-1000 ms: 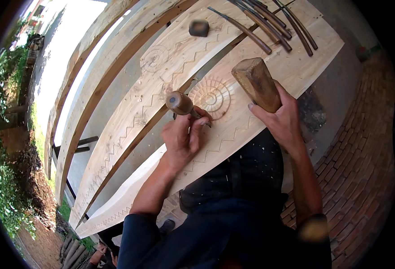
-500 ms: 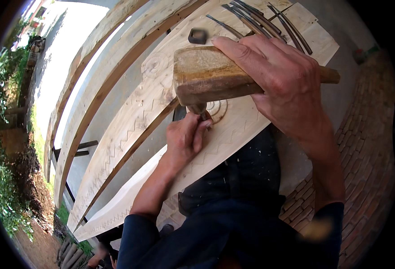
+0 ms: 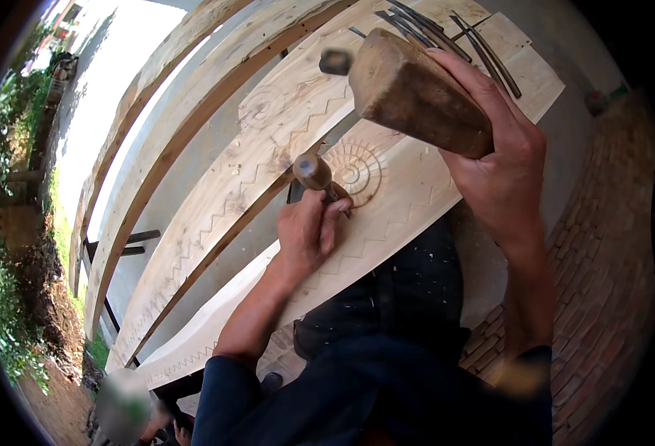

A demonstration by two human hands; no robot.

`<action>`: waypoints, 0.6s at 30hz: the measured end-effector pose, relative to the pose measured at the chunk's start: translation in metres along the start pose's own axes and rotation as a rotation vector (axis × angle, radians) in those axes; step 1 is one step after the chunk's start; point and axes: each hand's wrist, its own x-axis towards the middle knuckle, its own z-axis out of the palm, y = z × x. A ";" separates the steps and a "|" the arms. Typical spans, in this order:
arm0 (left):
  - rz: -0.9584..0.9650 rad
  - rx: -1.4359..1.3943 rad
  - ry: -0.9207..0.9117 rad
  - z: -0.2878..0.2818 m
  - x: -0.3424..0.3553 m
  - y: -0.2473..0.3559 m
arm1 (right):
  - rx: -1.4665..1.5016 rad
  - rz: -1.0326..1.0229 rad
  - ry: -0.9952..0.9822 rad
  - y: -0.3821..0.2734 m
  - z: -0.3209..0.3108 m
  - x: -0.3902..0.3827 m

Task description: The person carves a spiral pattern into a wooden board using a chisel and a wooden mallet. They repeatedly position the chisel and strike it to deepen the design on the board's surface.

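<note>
At the left, a pale board (image 3: 182,245) with a zigzag line lies beside the plank (image 3: 417,167) being carved. The left forearm slants up and rightward, its hand (image 3: 305,230) closed in a fist around a wooden-handled carving chisel (image 3: 313,172); the butt faces up, while the fingers hide the cutting edge. Just right of it is the plank's ringed rosette (image 3: 353,171), so the step looks like mallet-driven cutting at its lower-left rim, between blows. Farther right, the right hand (image 3: 510,145) wraps a heavy wooden mallet (image 3: 424,97), head pointing leftward and clear of the chisel, above a nearly upright forearm. A blow calls for a steady chisel and the mallet's face square on its butt.
</note>
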 end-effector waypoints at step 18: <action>-0.203 -0.544 0.128 0.007 -0.015 -0.010 | 0.588 0.879 -0.197 0.035 0.040 -0.086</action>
